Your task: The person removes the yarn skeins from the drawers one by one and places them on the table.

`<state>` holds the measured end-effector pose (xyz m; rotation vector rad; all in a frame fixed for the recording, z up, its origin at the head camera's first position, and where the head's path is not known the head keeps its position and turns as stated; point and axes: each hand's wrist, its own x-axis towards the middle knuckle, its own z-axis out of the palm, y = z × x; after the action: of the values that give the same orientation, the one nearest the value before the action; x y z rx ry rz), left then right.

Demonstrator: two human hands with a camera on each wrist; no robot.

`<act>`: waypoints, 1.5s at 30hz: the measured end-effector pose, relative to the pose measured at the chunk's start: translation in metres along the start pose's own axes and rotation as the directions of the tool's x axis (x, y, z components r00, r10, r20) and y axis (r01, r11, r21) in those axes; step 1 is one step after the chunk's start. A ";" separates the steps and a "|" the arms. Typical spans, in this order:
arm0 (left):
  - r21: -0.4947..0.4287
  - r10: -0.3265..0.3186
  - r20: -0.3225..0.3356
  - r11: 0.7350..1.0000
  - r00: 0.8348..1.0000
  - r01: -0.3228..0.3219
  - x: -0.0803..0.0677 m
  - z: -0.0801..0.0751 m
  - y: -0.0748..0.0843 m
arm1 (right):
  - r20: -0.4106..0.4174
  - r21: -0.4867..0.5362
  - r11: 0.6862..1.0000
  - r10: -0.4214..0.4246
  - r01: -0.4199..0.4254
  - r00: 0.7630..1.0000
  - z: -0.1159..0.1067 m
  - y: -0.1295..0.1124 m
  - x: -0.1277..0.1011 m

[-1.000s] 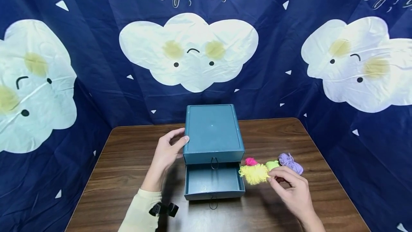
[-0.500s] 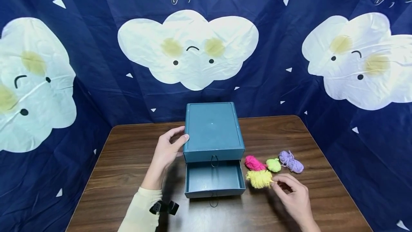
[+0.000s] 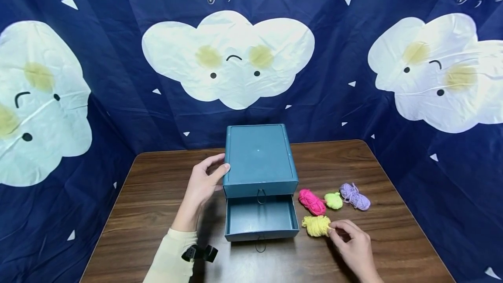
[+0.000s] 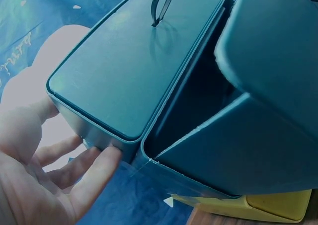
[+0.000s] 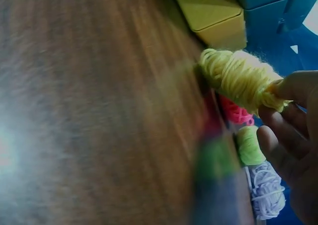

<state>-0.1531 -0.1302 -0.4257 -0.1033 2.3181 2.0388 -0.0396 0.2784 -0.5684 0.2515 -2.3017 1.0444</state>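
A teal drawer cabinet [image 3: 257,156] stands on the table, with its top drawer closed and a lower drawer [image 3: 262,234] pulled out. That lower drawer has nothing visible inside. My left hand [image 3: 205,180] rests its fingertips against the cabinet's left side, thumb close to the top edge. To the right of the pulled-out drawer, my right hand [image 3: 353,246] pinches one end of a small yellow yarn skein [image 3: 316,226] between thumb and fingers. In the right wrist view the yellow skein [image 5: 238,78] overlaps a pink one behind it.
Pink [image 3: 312,201], lime green [image 3: 333,201] and purple [image 3: 355,196] yarn skeins lie on the wooden table [image 3: 157,195] right of the cabinet. A yellow drawer [image 5: 221,24] shows beneath the teal ones in the wrist views. Dark blue cloud-print cloth [image 3: 334,112] surrounds the table.
My right hand has drawn the yellow skein away from the drawer's right edge, rightward and towards me, uncovering the pink and green skeins. My left hand keeps its place.
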 end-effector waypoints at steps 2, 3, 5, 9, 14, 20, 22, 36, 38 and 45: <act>-0.001 -0.002 -0.002 1.000 1.000 0.002 0.000 0.000 0.000 | -0.018 -0.018 1.000 -0.022 0.022 1.000 0.002 0.001 -0.002; -0.001 -0.004 -0.003 1.000 1.000 0.004 0.000 0.000 -0.001 | -0.026 -0.027 0.999 -0.033 0.032 0.999 0.003 0.001 -0.004; 0.000 -0.003 -0.001 1.000 1.000 0.003 0.000 0.000 -0.001 | -0.031 -0.036 0.998 -0.042 0.041 0.999 0.005 0.002 -0.007; -0.006 -0.001 0.002 1.000 1.000 0.001 0.001 0.000 -0.002 | -0.011 -0.031 0.998 -0.046 0.046 0.999 0.009 0.004 -0.013; -0.008 -0.007 0.005 1.000 1.000 0.007 0.002 0.000 -0.002 | 0.012 -0.025 0.999 -0.026 0.027 1.000 0.012 0.001 -0.015; 0.000 -0.011 0.004 1.000 1.000 0.011 0.000 -0.001 -0.001 | 0.045 -0.031 0.999 -0.033 0.035 0.998 0.012 0.001 -0.019; 0.005 -0.009 0.004 1.000 1.000 0.009 0.000 -0.001 -0.001 | 0.058 -0.025 0.999 -0.038 0.040 0.998 0.012 0.001 -0.021; 0.024 -0.008 0.004 1.000 1.000 0.008 0.000 -0.002 -0.001 | 0.084 -0.036 0.999 -0.015 0.019 0.996 0.006 0.004 -0.023; 0.026 -0.007 0.003 1.000 1.000 0.006 0.000 -0.001 -0.001 | 0.076 -0.055 0.998 -0.006 0.010 0.997 0.004 0.003 -0.022; 0.017 0.006 -0.003 1.000 1.000 -0.006 0.001 0.000 0.000 | 0.071 -0.052 0.999 -0.009 0.013 0.997 -0.005 -0.007 -0.011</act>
<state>-0.1537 -0.1307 -0.4261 -0.0995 2.3403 2.0224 -0.0259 0.2763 -0.5676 0.2841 -2.3848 0.9823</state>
